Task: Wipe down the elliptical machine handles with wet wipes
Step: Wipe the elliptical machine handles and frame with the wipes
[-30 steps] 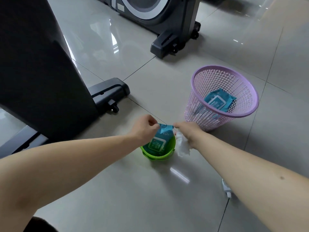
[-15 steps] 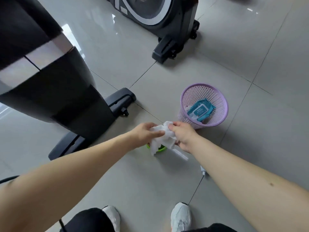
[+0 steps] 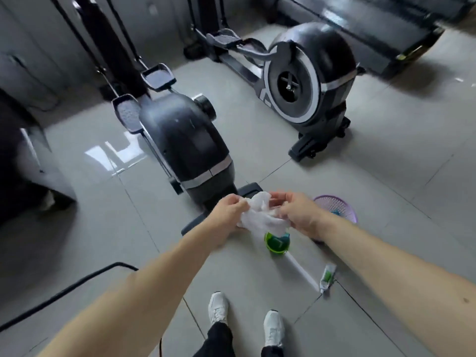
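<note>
Here, left hand [image 3: 226,215], right hand [image 3: 300,212] pinch wet wipe [image 3: 260,216] — crumpled, long axis sideways.

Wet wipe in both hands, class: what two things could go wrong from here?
The green bucket and the tube lie on the floor ahead of the shoes; a step forward might kick or tread on them. The wet wipe, held by the left hand and right hand, is bunched, so it may wipe poorly unless spread.

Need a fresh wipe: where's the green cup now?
Head view, centre-right: the green cup stands on the floor below the wipe held by the left hand and right hand, the purple basket to its right.
</note>
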`<state>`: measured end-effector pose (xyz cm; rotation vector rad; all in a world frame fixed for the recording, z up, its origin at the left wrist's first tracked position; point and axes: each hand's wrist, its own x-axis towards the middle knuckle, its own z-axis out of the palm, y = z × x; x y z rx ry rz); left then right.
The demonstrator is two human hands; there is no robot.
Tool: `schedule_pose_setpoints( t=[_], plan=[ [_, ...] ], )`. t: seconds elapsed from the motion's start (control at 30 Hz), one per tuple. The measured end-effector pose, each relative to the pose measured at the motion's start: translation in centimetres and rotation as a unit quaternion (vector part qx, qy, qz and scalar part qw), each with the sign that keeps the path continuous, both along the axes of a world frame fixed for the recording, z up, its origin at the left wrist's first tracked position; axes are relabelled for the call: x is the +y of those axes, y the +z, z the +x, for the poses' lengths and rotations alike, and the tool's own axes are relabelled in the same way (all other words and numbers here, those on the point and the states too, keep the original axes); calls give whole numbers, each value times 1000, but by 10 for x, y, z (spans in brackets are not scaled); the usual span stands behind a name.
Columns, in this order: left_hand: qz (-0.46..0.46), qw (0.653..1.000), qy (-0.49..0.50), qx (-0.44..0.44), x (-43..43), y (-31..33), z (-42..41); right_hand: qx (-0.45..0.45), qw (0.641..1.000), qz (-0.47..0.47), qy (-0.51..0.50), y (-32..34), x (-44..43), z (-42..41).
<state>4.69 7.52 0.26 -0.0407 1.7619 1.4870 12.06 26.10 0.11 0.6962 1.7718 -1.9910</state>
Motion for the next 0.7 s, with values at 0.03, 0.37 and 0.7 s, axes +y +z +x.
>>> schedule_pose_setpoints(
  t=[0.03, 0.37, 0.7],
  plan=[
    [8, 1000, 20, 12, -9, 22, 5, 24, 999, 14, 16, 19, -6, -3],
    [63, 988, 126, 62, -116, 89, 8, 161, 962, 138, 170, 103, -106, -55],
    [114, 892, 433, 63, -306, 84, -99, 204, 945, 192, 171, 111, -270, -205]
  ],
)
